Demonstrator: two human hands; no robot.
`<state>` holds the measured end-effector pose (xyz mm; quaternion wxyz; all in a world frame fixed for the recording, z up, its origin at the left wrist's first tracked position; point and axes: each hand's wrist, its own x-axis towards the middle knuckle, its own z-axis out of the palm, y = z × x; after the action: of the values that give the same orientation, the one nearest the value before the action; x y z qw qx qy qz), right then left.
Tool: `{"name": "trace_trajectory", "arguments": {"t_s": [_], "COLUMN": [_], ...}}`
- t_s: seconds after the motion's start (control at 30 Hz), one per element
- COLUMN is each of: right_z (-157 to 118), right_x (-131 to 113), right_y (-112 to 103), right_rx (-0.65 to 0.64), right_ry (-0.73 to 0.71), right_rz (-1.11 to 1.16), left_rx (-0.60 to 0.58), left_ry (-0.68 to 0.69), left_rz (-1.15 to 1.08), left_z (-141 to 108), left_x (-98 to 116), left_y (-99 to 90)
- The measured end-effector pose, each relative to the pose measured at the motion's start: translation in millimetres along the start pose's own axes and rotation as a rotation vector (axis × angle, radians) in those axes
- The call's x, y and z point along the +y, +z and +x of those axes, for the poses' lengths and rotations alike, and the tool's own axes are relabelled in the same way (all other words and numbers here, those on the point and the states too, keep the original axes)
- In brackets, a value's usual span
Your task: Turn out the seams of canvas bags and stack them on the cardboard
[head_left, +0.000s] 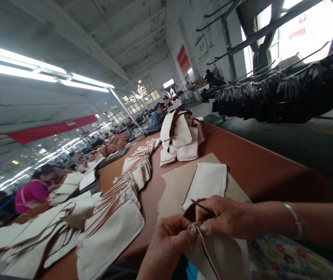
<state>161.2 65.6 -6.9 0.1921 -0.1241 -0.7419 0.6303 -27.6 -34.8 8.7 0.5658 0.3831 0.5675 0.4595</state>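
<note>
My left hand (172,241) pinches the edge of a cream fabric piece (221,252) with a brown-lined seam, low in the view. Close to its right, my right hand (227,217) grips the same piece at the seam, and a thin dark pointed tool (203,208) sticks out between its fingers. The two hands almost touch. Just beyond them a white padded panel (208,181) lies flat on a beige sheet (169,190). Which part of the seam the tool's other end meets is hidden.
A brown-covered table (242,155) carries a pile of cream pieces (180,136) at the back and a long fanned row of them (110,233) to the left. A person in magenta (32,194) is at far left. Black items hang on a rack (283,105) at right.
</note>
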Motion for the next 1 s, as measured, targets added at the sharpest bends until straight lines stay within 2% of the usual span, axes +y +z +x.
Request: {"name": "trace_trajectory", "arguments": {"t_s": [0.43,0.6,0.8,1.0], "right_z": [-1,-2,-5,-4], "right_x": [6,4,-3,2], "right_y": [2,1,1,-3], "right_rx": [0.045,0.055,0.083,0.044], "right_ry": [0.032,0.041,0.089,0.123], "right_rz": [-0.065,-0.050,-0.136,-0.106], "left_rx": [0.058,0.089,0.119,0.119], "left_ry": [0.017,0.026,0.023,0.025], "left_rz": [0.058,0.067,0.098,0.123], "left_z": [-3,-1,2,2], "left_x": [12,11,8,5], "left_y": [14.3,17.2,19.0,16.7]}}
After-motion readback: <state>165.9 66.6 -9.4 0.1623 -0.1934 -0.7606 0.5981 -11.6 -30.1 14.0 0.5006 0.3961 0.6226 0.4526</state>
